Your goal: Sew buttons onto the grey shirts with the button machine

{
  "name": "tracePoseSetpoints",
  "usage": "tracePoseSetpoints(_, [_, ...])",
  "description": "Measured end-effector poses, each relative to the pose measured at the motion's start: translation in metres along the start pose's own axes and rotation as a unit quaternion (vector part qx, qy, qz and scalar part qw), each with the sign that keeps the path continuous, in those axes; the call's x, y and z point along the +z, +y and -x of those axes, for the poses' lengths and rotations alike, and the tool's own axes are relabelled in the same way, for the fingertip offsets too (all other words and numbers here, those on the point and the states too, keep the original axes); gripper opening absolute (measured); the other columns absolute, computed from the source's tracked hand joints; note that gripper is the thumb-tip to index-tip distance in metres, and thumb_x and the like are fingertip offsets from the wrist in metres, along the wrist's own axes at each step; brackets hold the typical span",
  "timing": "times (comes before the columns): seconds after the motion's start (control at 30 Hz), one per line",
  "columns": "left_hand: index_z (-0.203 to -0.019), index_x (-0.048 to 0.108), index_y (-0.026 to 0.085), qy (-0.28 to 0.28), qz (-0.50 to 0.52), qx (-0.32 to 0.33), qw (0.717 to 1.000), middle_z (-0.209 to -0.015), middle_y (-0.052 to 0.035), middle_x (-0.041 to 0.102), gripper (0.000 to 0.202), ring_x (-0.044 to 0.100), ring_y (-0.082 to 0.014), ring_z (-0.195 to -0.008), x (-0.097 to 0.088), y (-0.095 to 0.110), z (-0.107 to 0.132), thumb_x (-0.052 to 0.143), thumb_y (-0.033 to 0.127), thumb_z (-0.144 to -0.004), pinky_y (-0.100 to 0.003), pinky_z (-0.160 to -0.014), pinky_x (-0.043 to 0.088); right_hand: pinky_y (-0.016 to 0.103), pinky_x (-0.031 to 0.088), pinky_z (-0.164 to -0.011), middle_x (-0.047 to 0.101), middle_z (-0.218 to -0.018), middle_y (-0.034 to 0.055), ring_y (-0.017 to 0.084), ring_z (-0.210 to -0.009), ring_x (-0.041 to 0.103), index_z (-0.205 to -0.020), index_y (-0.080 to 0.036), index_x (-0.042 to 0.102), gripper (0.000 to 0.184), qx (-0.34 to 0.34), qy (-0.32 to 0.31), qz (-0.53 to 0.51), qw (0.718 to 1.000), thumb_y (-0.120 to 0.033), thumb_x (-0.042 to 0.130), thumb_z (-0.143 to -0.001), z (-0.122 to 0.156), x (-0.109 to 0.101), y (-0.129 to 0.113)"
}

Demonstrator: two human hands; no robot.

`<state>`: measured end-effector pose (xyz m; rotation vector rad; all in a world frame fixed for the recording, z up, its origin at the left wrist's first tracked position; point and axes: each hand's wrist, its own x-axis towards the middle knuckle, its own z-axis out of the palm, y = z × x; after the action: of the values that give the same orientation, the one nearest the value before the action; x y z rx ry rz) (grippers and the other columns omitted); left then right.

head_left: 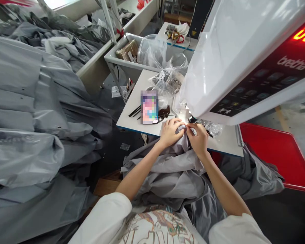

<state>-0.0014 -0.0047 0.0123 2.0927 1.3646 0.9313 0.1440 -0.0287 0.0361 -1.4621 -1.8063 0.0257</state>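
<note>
Left hand (169, 133) and right hand (198, 139) both clenched, pinching a fold of gray fabric (185, 169) at the table's front edge, right by the lit spot under the sewing machine (244, 61). The rest of the piece bunches toward the lap. Can't tell if it's stitched yet. A large gray pile (22, 101) remains at left, status unclear. White table (132, 115) holds plastic bags (167, 81); scissors (176, 36) sit on a farther table. Red tray (271, 152) at right. Cluttered workshop, more gray fabric on the floor.
</note>
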Motion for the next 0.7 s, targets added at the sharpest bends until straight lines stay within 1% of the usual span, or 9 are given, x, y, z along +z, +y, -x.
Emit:
tracePoseSetpoints(0.17, [-0.11, 0.064, 0.027, 0.0, 0.003, 0.001, 1.0, -0.123, -0.001, 0.058, 0.025, 0.05, -0.0216, -0.112, -0.001, 0.001, 0.001, 0.059, 0.029, -0.086, -0.035, -0.099, 0.039, 0.034, 0.051, -0.08, 0.071, -0.087, 0.0046, 0.02, -0.084, 0.066, -0.09, -0.024, 0.067, 0.016, -0.026, -0.003, 0.022, 0.999, -0.026, 0.051, -0.09, 0.003, 0.001, 0.0])
tracePoseSetpoints(0.37, [-0.113, 0.063, 0.028, -0.005, 0.004, 0.004, 1.0, -0.125, -0.0003, 0.057, 0.027, 0.049, -0.0218, -0.114, 0.0, -0.001, 0.001, 0.059, 0.034, -0.087, -0.036, -0.1, 0.039, 0.038, 0.049, -0.091, 0.072, -0.103, 0.0053, 0.021, -0.099, 0.066, -0.101, -0.026, 0.068, 0.02, -0.039, -0.031, 0.035, 0.998, -0.025, 0.051, -0.09, 0.014, -0.001, 0.007])
tracePoseSetpoints(0.5, [-0.112, 0.064, 0.028, -0.006, 0.017, 0.002, 1.0, -0.125, 0.0007, 0.058, 0.025, 0.05, -0.0205, -0.113, -0.001, -0.001, 0.0, 0.053, 0.037, -0.091, -0.036, -0.1, 0.037, 0.037, 0.049, -0.091, 0.072, -0.102, 0.0057, 0.021, -0.098, 0.066, -0.102, -0.025, 0.068, 0.02, -0.036, -0.017, 0.007, 0.999, -0.024, 0.05, -0.091, 0.016, -0.001, 0.006])
tracePoseSetpoints(0.6, [-0.112, 0.064, 0.028, -0.007, 0.018, -0.001, 1.0, -0.125, 0.001, 0.058, 0.025, 0.05, -0.02, -0.113, -0.003, 0.0, 0.0, 0.054, 0.038, -0.091, -0.035, -0.1, 0.037, 0.037, 0.051, -0.09, 0.072, -0.1, 0.0057, 0.02, -0.096, 0.066, -0.099, -0.024, 0.067, 0.018, -0.034, 0.005, -0.002, 0.999, -0.025, 0.05, -0.092, 0.014, 0.001, 0.002])
tracePoseSetpoints(0.7, [-0.111, 0.065, 0.029, -0.018, 0.021, -0.02, 0.999, -0.125, 0.0022, 0.058, 0.024, 0.05, -0.0186, -0.113, -0.005, 0.003, -0.001, 0.048, 0.036, -0.094, -0.034, -0.1, 0.036, 0.036, 0.052, -0.088, 0.072, -0.098, 0.0058, 0.02, -0.095, 0.067, -0.098, -0.023, 0.067, 0.017, -0.052, 0.019, 0.0, 0.998, -0.023, 0.052, -0.092, 0.013, 0.004, 0.001])
